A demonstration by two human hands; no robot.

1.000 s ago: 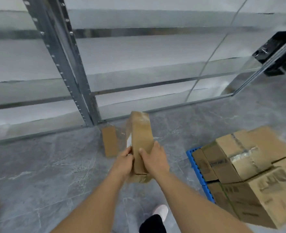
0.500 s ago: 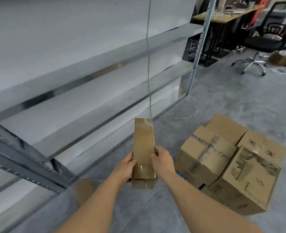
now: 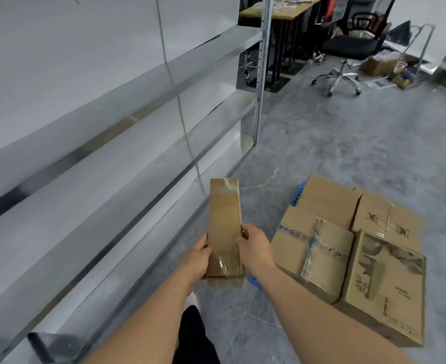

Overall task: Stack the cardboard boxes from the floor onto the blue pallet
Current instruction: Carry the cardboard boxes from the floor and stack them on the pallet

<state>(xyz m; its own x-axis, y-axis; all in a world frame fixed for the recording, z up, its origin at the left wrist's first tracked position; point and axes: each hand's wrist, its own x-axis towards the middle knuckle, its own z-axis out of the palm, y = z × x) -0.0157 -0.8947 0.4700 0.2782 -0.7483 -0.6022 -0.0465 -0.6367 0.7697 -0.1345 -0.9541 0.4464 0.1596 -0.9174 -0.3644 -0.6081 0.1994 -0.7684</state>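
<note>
- Left hand [image 3: 197, 258] and right hand [image 3: 254, 248] are gripping a narrow cardboard box [image 3: 224, 227] between them.
- The box is hanging in the air left of the blue pallet [image 3: 300, 189], which is carrying four boxes [image 3: 348, 248].

Blue pallet [image 3: 301, 189] almost wholly hidden beneath the stacked boxes [image 3: 353, 248] (only two small corners show). Printing on the nearest box too blurred to read. Fingers of both hands concealed behind the narrow box [image 3: 225, 227]. Desk [image 3: 282, 9] cut by the top edge.
</note>
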